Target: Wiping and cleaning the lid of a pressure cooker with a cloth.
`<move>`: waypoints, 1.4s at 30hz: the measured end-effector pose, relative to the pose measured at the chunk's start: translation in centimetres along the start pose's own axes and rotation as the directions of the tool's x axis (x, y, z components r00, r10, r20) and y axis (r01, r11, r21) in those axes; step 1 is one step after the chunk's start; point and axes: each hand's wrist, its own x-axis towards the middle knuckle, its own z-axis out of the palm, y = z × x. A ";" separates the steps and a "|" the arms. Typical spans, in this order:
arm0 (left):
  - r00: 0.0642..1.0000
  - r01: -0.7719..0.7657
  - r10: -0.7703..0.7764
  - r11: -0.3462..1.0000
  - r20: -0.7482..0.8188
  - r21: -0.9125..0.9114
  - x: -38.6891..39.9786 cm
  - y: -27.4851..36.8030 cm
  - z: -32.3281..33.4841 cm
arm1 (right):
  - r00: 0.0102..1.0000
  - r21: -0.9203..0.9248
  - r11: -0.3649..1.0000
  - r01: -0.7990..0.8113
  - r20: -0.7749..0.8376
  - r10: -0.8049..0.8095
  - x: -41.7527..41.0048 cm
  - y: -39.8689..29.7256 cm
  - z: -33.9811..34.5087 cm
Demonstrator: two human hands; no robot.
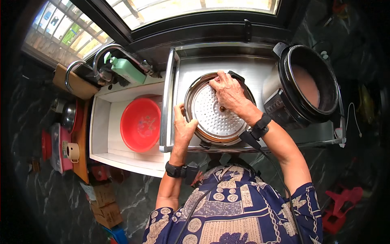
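A pressure cooker lid [210, 141] lies underside up on the stainless steel worktop, showing its perforated metal inner plate [207, 113]. A small brownish knob [222, 109] sits at the middle of the plate. My left hand [183, 125] holds the lid's left rim, thumb on top and fingers at the outer side. Across the plate reaches my right hand [228, 91], its bent fingers gripping at the far edge; the fingertips are partly hidden. To the right stands the electric pressure cooker [274, 82], uncovered, with pinkish-brown contents [304, 87] in its dark inner pot [327, 79].
Left of the raised steel worktop edge [167, 100], a red plastic basin [129, 125] sits in a white sink [99, 131]. Behind it are a curved tap [97, 58] and a green pump bottle [129, 71]. A beige mug [73, 152] stands farther left. Cables run from both wristbands.
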 end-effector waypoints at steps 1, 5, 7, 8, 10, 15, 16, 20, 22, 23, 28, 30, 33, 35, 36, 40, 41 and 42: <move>1.000 0.000 0.000 1.000 -0.007 0.004 0.1 -1.0 -0.4 | 0.999 0.007 0.999 0.047 -0.027 -0.047 -0.1 -0.2 0.0; 0.899 0.429 -0.431 0.826 0.082 -0.366 2.2 0.1 -0.4 | 0.972 0.073 0.981 0.179 0.144 -0.188 0.2 -0.9 -0.7; 0.884 0.467 -0.446 0.846 0.140 -0.257 3.3 -0.5 -0.2 | 0.939 0.139 0.943 0.303 0.128 -0.320 0.3 -1.3 -0.5; 0.885 0.466 -0.445 0.846 0.139 -0.259 3.5 -0.6 -0.4 | 0.929 0.145 0.933 0.328 0.130 -0.347 0.2 -1.6 -0.4; 0.858 0.475 -0.408 0.861 0.312 -0.181 3.7 -0.2 -0.7 | 0.904 0.191 0.906 0.377 0.137 -0.405 0.0 -2.0 -0.9; 0.794 0.520 -0.484 0.854 0.368 0.003 4.4 -1.8 -1.6 | 0.850 0.365 0.839 0.404 0.191 -0.492 -0.2 -2.0 -2.1; 0.811 0.512 -0.450 0.855 0.375 -0.081 4.0 -1.4 -1.3 | 0.803 0.423 0.783 0.456 0.184 -0.567 -0.2 -2.1 -2.3; 0.857 0.457 -0.381 0.873 0.346 -0.171 2.8 -1.2 -0.7 | 0.762 0.429 0.728 0.535 0.128 -0.635 -0.8 -2.3 -2.7; 0.906 0.383 -0.348 0.916 0.240 -0.119 2.2 -1.9 -0.2 | 0.785 0.242 0.776 0.583 0.079 -0.614 -0.9 -2.7 -3.3; 0.936 0.320 -0.299 0.942 0.186 -0.098 1.6 -2.1 0.1 | 0.781 0.243 0.773 0.586 0.082 -0.619 -1.2 -3.1 -3.5; 0.977 0.170 -0.185 0.976 0.108 0.138 1.3 -1.9 0.1 | 0.901 -0.098 0.913 0.396 0.234 -0.366 -1.4 -3.0 -3.2; 0.976 0.187 -0.199 0.974 0.090 0.129 1.1 -1.2 0.2 | 0.938 -0.070 0.965 0.251 0.265 -0.225 -0.9 -1.9 -3.1; 0.978 0.185 -0.194 0.976 0.069 0.118 0.9 -1.4 0.1 | 0.971 -0.051 0.992 0.118 0.213 -0.105 -1.4 -0.9 -2.9; 0.982 0.171 -0.179 0.978 0.065 0.117 0.6 -1.5 -0.1 | 0.969 -0.081 0.994 0.069 0.243 -0.048 -2.0 0.0 -2.9; 0.975 0.200 -0.210 0.971 0.073 0.131 0.5 -0.9 -0.2 | 0.963 -0.121 0.993 0.016 0.269 0.017 -2.2 0.4 -3.1; 0.986 0.126 -0.134 0.988 0.097 0.084 0.3 -1.3 0.0 | 0.909 -0.099 0.989 -0.108 0.392 0.139 -2.1 0.6 -4.2; 0.986 0.126 -0.134 0.988 0.098 0.084 0.3 -1.4 -0.2 | 0.909 -0.099 0.989 -0.110 0.392 0.140 -2.3 0.8 -3.9; 0.963 0.205 -0.211 0.977 0.168 0.053 0.4 -0.9 -0.3 | 0.935 -0.004 0.995 -0.098 0.342 0.093 -2.6 1.3 -3.7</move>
